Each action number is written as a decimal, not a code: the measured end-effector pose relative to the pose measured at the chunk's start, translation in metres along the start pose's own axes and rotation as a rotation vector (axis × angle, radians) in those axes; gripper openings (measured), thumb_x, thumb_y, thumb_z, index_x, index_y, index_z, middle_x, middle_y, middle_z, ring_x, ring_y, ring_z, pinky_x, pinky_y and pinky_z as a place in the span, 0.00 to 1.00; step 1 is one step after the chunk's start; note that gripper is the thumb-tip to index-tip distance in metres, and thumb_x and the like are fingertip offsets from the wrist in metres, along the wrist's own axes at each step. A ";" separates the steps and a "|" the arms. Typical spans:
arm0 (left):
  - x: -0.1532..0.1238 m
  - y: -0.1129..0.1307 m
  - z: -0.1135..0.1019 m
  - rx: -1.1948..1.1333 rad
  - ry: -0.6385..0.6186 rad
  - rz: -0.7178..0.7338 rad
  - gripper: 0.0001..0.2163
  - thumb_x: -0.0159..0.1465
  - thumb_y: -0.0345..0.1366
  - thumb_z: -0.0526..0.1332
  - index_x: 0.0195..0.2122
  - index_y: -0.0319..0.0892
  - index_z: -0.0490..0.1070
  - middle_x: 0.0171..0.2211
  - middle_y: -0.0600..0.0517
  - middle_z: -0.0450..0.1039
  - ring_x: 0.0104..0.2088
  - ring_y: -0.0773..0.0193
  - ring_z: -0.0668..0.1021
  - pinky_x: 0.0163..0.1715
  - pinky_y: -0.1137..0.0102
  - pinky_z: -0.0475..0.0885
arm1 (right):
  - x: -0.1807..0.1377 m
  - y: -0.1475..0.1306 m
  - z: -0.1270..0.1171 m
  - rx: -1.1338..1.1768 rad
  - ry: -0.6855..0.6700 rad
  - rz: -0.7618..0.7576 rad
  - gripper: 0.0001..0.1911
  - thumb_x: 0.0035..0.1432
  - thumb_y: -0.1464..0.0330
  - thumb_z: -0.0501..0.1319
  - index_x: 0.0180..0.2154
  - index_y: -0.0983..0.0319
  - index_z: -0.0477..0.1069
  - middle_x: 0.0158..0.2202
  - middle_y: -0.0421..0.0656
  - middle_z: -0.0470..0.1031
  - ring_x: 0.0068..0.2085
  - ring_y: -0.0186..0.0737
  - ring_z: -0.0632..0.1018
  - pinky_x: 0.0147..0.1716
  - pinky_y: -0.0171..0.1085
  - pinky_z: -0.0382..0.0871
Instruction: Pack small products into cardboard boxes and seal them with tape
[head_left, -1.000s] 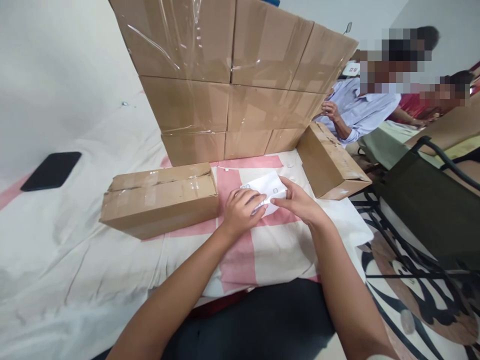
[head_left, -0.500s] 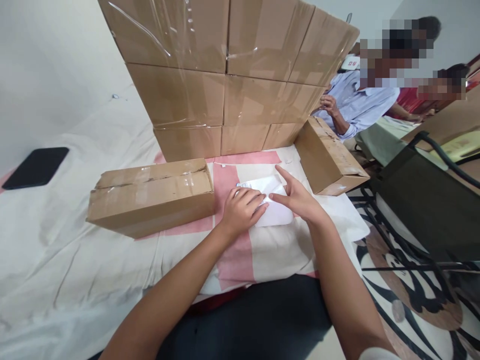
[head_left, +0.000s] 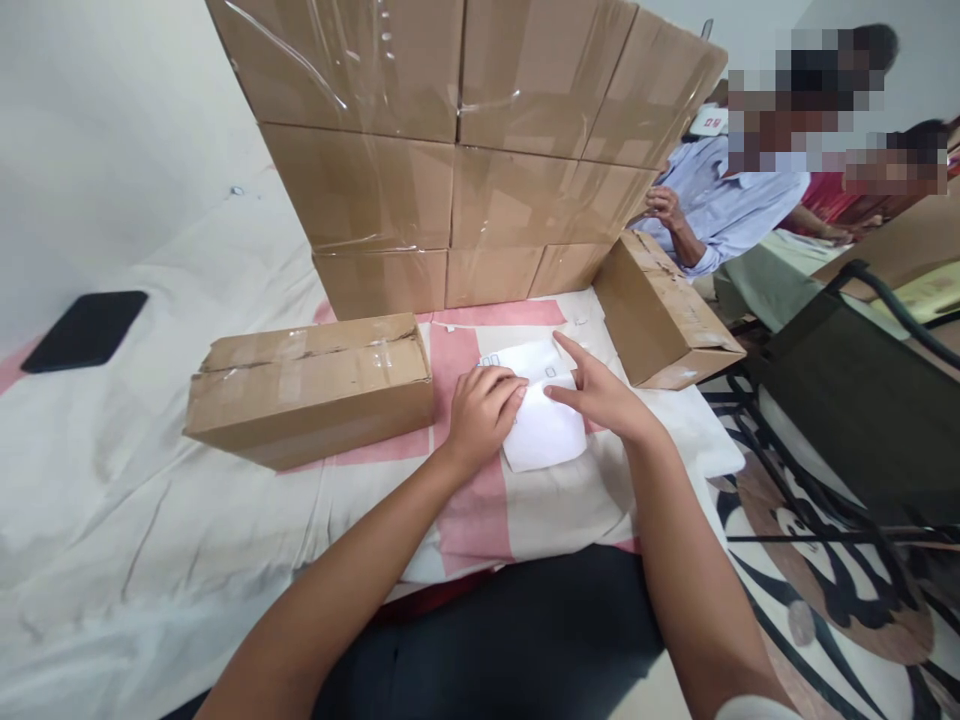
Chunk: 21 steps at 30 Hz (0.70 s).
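Note:
A white paper sheet [head_left: 544, 430] with small printed boxes lies on the pink and white cloth [head_left: 480, 510] in front of me. My left hand [head_left: 480, 410] rests on its left edge with fingers curled and pressed down on the paper. My right hand [head_left: 600, 390] lies on the sheet's right side, its fingers stretched out and its thumb pressing the paper. A long brown carton [head_left: 307, 385] sits just left of my left hand. Another carton [head_left: 660, 310] lies angled to the right of my right hand.
A wall of taped cardboard boxes [head_left: 457, 150] stands behind the sheet. A black flat pad [head_left: 84, 330] lies at far left on the white cloth. A dark chair [head_left: 855, 400] stands at right over a patterned floor. Two other people sit at back right.
The folded paper has been laid open and flat towards me, and now shows more of its lower half. Both hands stay on it, pressing it down.

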<state>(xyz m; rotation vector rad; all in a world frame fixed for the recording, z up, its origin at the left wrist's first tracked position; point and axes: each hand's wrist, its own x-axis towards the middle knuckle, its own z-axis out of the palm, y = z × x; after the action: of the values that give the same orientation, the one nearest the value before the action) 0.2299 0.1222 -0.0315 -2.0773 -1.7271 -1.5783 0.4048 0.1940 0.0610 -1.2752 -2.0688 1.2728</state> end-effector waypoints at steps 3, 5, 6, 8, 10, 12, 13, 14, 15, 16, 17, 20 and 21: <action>0.002 -0.004 -0.001 -0.048 0.045 -0.037 0.14 0.74 0.40 0.51 0.42 0.44 0.76 0.42 0.48 0.77 0.45 0.58 0.74 0.48 0.61 0.66 | 0.008 0.015 -0.011 -0.068 0.060 0.034 0.50 0.51 0.67 0.68 0.71 0.60 0.50 0.40 0.44 0.79 0.33 0.42 0.77 0.34 0.40 0.75; 0.003 -0.007 -0.002 -0.125 0.058 -0.080 0.14 0.73 0.40 0.51 0.38 0.43 0.74 0.39 0.49 0.76 0.43 0.59 0.74 0.46 0.62 0.66 | 0.015 0.030 -0.020 -0.143 0.138 0.054 0.48 0.49 0.68 0.68 0.70 0.59 0.54 0.50 0.49 0.77 0.42 0.48 0.79 0.43 0.46 0.75; 0.004 -0.009 -0.002 -0.184 0.049 -0.116 0.14 0.73 0.41 0.51 0.36 0.43 0.73 0.36 0.49 0.75 0.41 0.60 0.74 0.45 0.63 0.67 | 0.019 0.039 -0.025 -0.180 0.176 0.067 0.48 0.49 0.68 0.68 0.69 0.59 0.55 0.53 0.51 0.76 0.46 0.51 0.78 0.47 0.48 0.74; 0.005 -0.011 -0.001 -0.327 0.012 -0.213 0.15 0.72 0.44 0.51 0.31 0.43 0.69 0.31 0.52 0.72 0.36 0.62 0.74 0.40 0.66 0.68 | 0.027 0.054 -0.032 -0.255 0.255 0.088 0.46 0.47 0.70 0.69 0.68 0.61 0.59 0.56 0.54 0.74 0.51 0.56 0.77 0.53 0.51 0.71; 0.005 -0.012 0.001 -0.460 -0.021 -0.321 0.16 0.71 0.47 0.52 0.29 0.43 0.66 0.28 0.53 0.69 0.32 0.64 0.73 0.35 0.68 0.67 | 0.032 0.064 -0.035 -0.336 0.342 0.088 0.44 0.46 0.71 0.68 0.66 0.62 0.61 0.56 0.56 0.74 0.54 0.59 0.75 0.56 0.53 0.68; 0.005 -0.011 0.001 -0.545 -0.025 -0.396 0.17 0.70 0.49 0.53 0.28 0.44 0.65 0.26 0.55 0.68 0.30 0.65 0.72 0.33 0.70 0.66 | 0.034 0.064 -0.032 -0.438 0.453 0.065 0.41 0.48 0.70 0.67 0.65 0.64 0.63 0.57 0.58 0.72 0.57 0.63 0.72 0.58 0.57 0.65; 0.006 -0.011 0.001 -0.572 -0.015 -0.419 0.18 0.70 0.50 0.54 0.28 0.43 0.65 0.26 0.55 0.67 0.29 0.66 0.71 0.32 0.71 0.66 | 0.033 0.060 -0.028 -0.491 0.517 0.039 0.39 0.50 0.68 0.67 0.64 0.64 0.64 0.58 0.59 0.71 0.58 0.65 0.70 0.58 0.59 0.63; 0.006 -0.010 0.001 -0.591 -0.005 -0.434 0.18 0.69 0.51 0.54 0.27 0.43 0.65 0.25 0.55 0.66 0.29 0.66 0.70 0.31 0.71 0.65 | 0.031 0.053 -0.022 -0.532 0.568 -0.009 0.36 0.52 0.67 0.66 0.63 0.64 0.65 0.59 0.60 0.70 0.60 0.66 0.69 0.58 0.61 0.62; 0.007 -0.010 0.000 -0.605 0.002 -0.442 0.19 0.69 0.51 0.54 0.27 0.43 0.64 0.24 0.55 0.66 0.28 0.66 0.70 0.31 0.71 0.65 | 0.027 0.044 -0.015 -0.546 0.586 -0.081 0.33 0.54 0.65 0.65 0.62 0.63 0.67 0.60 0.58 0.69 0.60 0.66 0.68 0.58 0.62 0.62; 0.008 -0.010 0.000 -0.613 0.007 -0.444 0.19 0.69 0.51 0.55 0.26 0.43 0.64 0.24 0.55 0.66 0.28 0.66 0.69 0.30 0.71 0.65 | 0.023 0.034 -0.006 -0.524 0.548 -0.170 0.29 0.56 0.64 0.64 0.60 0.62 0.70 0.59 0.56 0.70 0.60 0.63 0.69 0.57 0.59 0.63; 0.008 -0.010 -0.001 -0.617 0.006 -0.440 0.19 0.68 0.52 0.55 0.26 0.43 0.65 0.24 0.55 0.66 0.28 0.66 0.69 0.30 0.71 0.65 | 0.019 0.024 0.003 -0.464 0.455 -0.263 0.25 0.58 0.63 0.63 0.57 0.60 0.73 0.57 0.53 0.72 0.58 0.59 0.71 0.56 0.55 0.66; 0.009 -0.011 -0.001 -0.607 -0.019 -0.389 0.19 0.68 0.51 0.56 0.26 0.43 0.66 0.25 0.55 0.66 0.28 0.66 0.69 0.31 0.70 0.65 | 0.012 0.005 0.026 -0.230 0.114 -0.432 0.13 0.61 0.63 0.61 0.45 0.57 0.78 0.46 0.46 0.80 0.46 0.46 0.79 0.45 0.42 0.72; 0.008 -0.012 0.000 -0.596 -0.028 -0.372 0.18 0.68 0.51 0.57 0.27 0.43 0.66 0.25 0.55 0.66 0.29 0.66 0.69 0.31 0.70 0.65 | 0.013 0.004 0.030 -0.186 0.082 -0.437 0.10 0.61 0.63 0.61 0.41 0.58 0.79 0.42 0.44 0.81 0.43 0.43 0.79 0.42 0.40 0.72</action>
<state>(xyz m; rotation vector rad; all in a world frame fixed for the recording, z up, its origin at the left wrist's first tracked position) 0.2197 0.1329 -0.0325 -2.0673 -1.9133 -2.4360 0.3791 0.1912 0.0403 -0.8567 -2.2816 0.8377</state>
